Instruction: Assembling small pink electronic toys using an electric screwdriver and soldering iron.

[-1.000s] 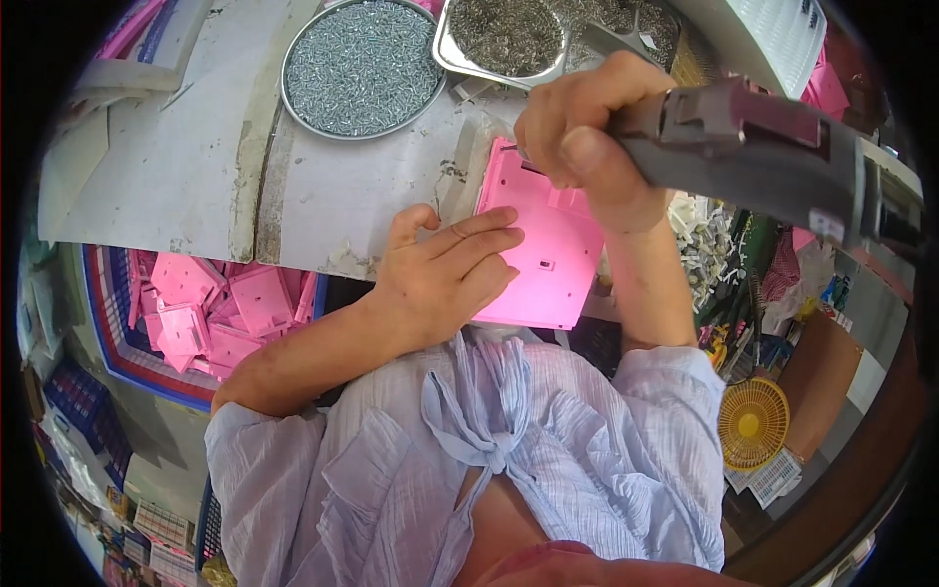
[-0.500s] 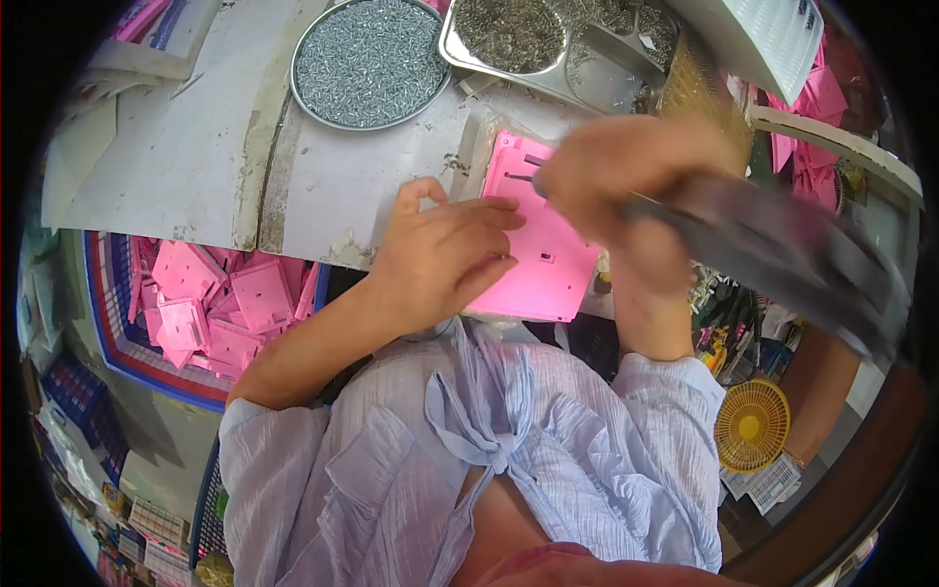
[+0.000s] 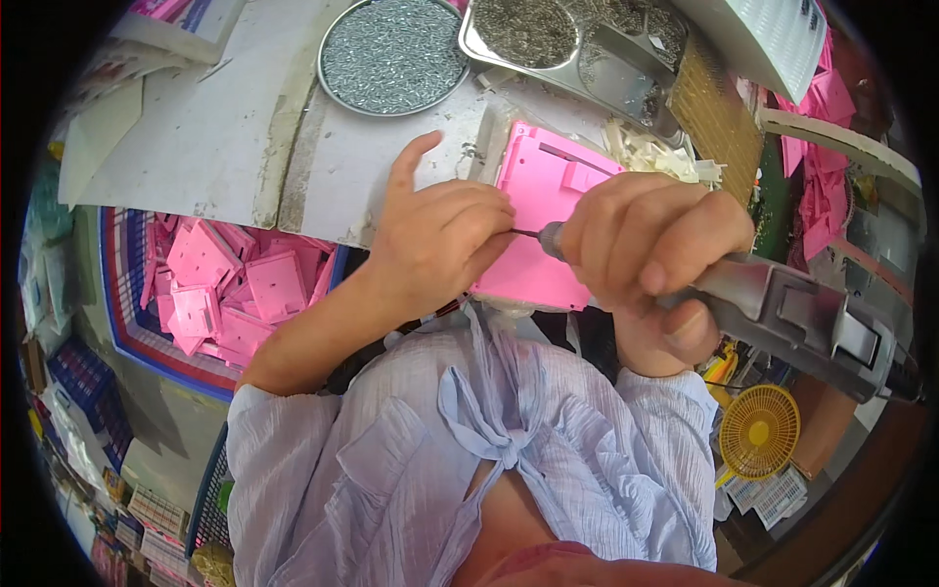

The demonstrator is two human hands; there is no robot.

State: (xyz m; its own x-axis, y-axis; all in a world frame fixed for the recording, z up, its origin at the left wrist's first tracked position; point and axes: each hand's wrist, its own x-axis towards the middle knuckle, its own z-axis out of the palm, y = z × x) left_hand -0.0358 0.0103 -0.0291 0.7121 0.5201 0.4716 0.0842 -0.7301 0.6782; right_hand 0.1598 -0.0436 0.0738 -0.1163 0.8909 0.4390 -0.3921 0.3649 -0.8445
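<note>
My right hand (image 3: 653, 240) is clenched around a grey electric screwdriver (image 3: 782, 318), whose rear end is cut off at the picture's edge. Its thin bit (image 3: 523, 234) points left into my left hand (image 3: 440, 240), whose fingertips pinch at the tip; whatever they hold is too small to see. Under both hands lies the pink plastic panel (image 3: 543, 191), partly hidden. Beyond my left hand sits a round tray of screws (image 3: 391, 54).

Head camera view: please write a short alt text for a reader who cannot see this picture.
The right hand holds a grey electric screwdriver with its bit at the left hand fingertips, over a pink plastic panel on the workbench. A round tray of screws lies beyond, and a basket of pink panels stands left below.
</note>
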